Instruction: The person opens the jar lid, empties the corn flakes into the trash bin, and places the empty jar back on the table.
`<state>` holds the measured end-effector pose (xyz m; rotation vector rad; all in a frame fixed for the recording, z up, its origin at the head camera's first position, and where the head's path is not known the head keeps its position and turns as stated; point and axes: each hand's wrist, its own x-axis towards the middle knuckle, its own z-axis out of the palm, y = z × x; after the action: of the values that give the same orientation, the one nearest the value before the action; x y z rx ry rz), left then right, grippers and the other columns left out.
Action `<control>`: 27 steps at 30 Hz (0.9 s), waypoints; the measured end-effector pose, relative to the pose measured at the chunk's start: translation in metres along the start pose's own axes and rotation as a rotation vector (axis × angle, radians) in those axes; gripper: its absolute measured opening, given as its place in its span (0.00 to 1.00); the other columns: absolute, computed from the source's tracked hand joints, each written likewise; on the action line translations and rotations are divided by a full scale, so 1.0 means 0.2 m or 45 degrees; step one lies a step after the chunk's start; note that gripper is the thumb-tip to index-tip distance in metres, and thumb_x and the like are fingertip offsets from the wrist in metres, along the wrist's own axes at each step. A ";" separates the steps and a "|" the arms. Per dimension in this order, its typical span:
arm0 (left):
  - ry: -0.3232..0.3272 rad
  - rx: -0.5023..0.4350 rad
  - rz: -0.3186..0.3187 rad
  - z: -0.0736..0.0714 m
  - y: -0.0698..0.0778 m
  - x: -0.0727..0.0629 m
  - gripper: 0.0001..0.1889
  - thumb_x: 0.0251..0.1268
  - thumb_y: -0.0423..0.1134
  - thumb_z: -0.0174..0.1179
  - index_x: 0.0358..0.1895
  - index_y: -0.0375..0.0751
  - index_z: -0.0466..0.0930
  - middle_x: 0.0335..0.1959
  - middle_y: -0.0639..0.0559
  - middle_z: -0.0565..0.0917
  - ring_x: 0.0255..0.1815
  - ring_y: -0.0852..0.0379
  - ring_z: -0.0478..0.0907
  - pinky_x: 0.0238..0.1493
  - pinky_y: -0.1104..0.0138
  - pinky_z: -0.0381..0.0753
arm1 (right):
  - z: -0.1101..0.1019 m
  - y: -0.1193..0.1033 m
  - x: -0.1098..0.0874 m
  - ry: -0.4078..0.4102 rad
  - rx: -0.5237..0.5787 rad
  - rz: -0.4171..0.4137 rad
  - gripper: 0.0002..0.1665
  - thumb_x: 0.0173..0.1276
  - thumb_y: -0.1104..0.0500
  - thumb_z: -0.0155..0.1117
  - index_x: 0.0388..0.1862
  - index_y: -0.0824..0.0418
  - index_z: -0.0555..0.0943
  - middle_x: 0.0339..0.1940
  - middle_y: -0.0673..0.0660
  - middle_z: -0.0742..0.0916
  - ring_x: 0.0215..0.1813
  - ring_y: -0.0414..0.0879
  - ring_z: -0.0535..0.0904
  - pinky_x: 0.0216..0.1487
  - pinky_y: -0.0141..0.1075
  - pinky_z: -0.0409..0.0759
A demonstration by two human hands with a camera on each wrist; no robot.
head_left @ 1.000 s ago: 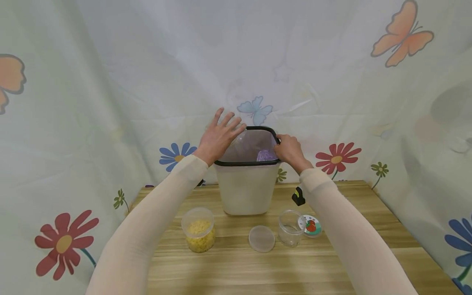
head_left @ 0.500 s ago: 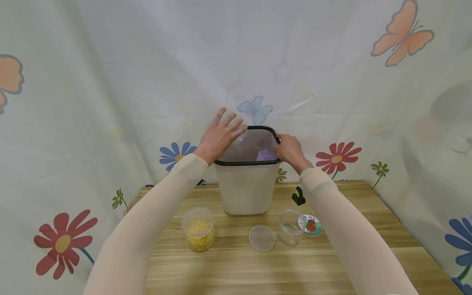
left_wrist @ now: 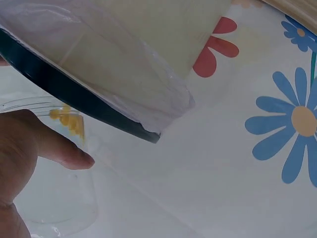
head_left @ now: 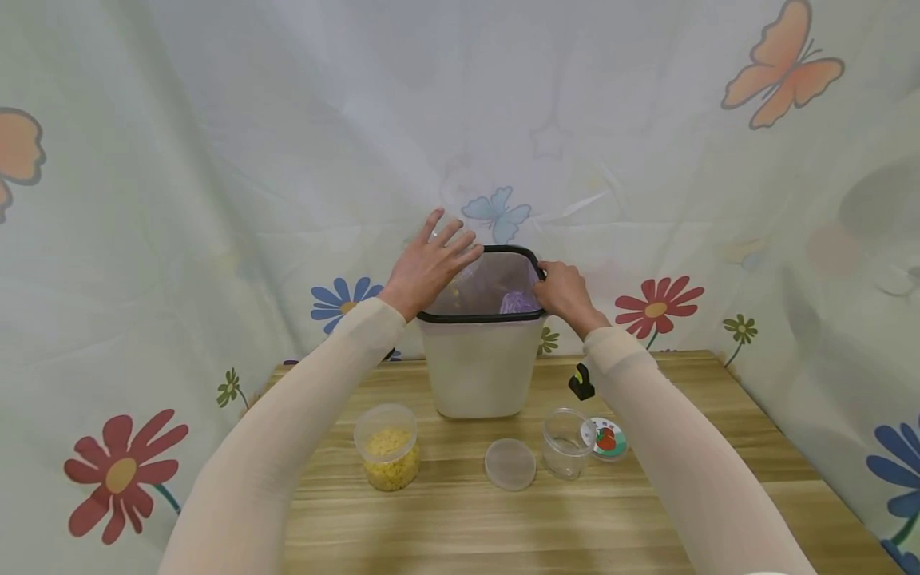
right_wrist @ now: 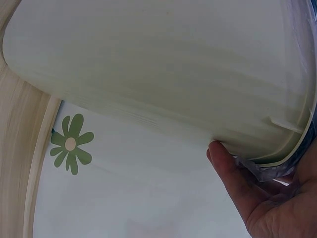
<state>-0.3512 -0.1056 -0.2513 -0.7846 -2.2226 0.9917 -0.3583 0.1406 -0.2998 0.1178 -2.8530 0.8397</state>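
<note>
My left hand (head_left: 426,270) holds a clear plastic container (left_wrist: 59,198) at the left side of the rim of an off-white trash bin (head_left: 483,371). Yellow pieces (left_wrist: 69,121) sit near the container's mouth in the left wrist view; in the head view the hand mostly hides it. Small yellow specks show inside the bin, by the left hand. My right hand (head_left: 568,294) grips the bin's black rim at the right, its thumb against the outer wall in the right wrist view. A thin purple bag (head_left: 519,303) lines the bin.
On the wooden table (head_left: 446,535) stand a clear tub of yellow bits (head_left: 390,455) and an uncovered clear cup (head_left: 568,447). A frosted lid (head_left: 510,465) and a printed lid (head_left: 608,440) lie nearby. A small black item (head_left: 581,382) is beside the right sleeve. Patterned cloth hangs behind.
Yellow specks now show inside the bin below the left hand. That hand has shifted very slightly right; the right hand keeps its grip on the rim.
</note>
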 end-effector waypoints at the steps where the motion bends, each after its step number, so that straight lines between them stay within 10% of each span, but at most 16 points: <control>1: 0.005 0.018 0.006 0.00 0.00 0.00 0.50 0.56 0.44 0.71 0.78 0.59 0.47 0.78 0.52 0.55 0.80 0.47 0.50 0.80 0.44 0.38 | 0.00 0.00 0.00 -0.001 -0.001 0.000 0.35 0.67 0.65 0.45 0.75 0.63 0.64 0.18 0.56 0.77 0.14 0.40 0.56 0.19 0.34 0.61; 27: 0.043 0.260 0.158 -0.07 0.00 0.03 0.50 0.56 0.45 0.71 0.77 0.60 0.46 0.77 0.52 0.56 0.80 0.47 0.48 0.79 0.43 0.34 | 0.01 -0.02 0.00 -0.002 0.001 -0.021 0.36 0.64 0.66 0.45 0.74 0.63 0.65 0.16 0.56 0.75 0.15 0.40 0.53 0.19 0.34 0.60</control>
<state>-0.3448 -0.0957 -0.2420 -0.8473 -2.0251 1.2337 -0.3571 0.1363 -0.2988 0.1423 -2.8492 0.8381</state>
